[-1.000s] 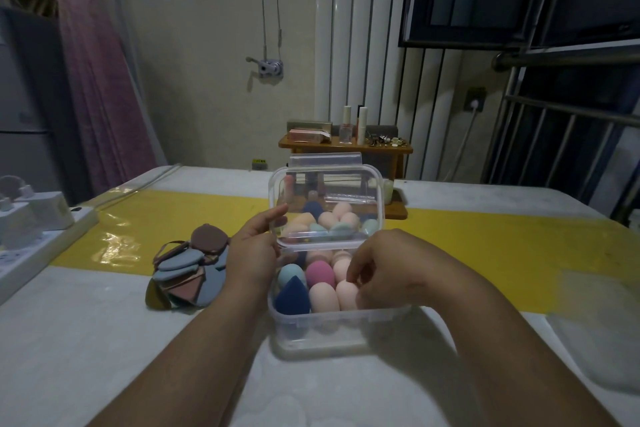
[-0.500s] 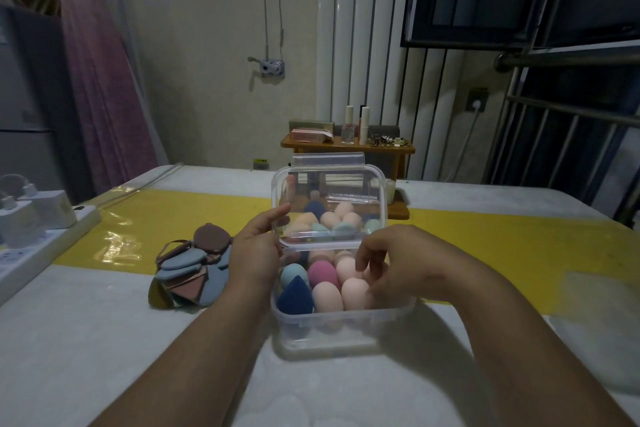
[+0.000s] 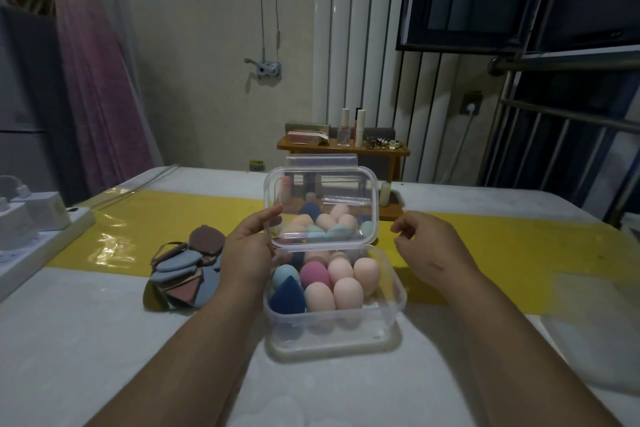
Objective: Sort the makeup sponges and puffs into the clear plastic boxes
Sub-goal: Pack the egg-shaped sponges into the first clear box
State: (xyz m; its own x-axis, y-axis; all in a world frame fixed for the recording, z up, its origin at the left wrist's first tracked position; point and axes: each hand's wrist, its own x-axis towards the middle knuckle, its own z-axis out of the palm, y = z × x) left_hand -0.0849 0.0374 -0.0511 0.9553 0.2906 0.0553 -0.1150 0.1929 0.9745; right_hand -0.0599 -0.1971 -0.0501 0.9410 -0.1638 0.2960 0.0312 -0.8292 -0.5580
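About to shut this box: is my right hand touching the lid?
Apart. The head view shows an open gap between the right hand and the right edge of the lid.

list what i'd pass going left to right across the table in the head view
power strip → pile of flat puffs → left hand holding the lid → clear box of sponges → right hand

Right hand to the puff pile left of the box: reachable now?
Probably not directly: the raised lid and the left hand holding it sit between the right hand and the puff pile; it must cross the box.
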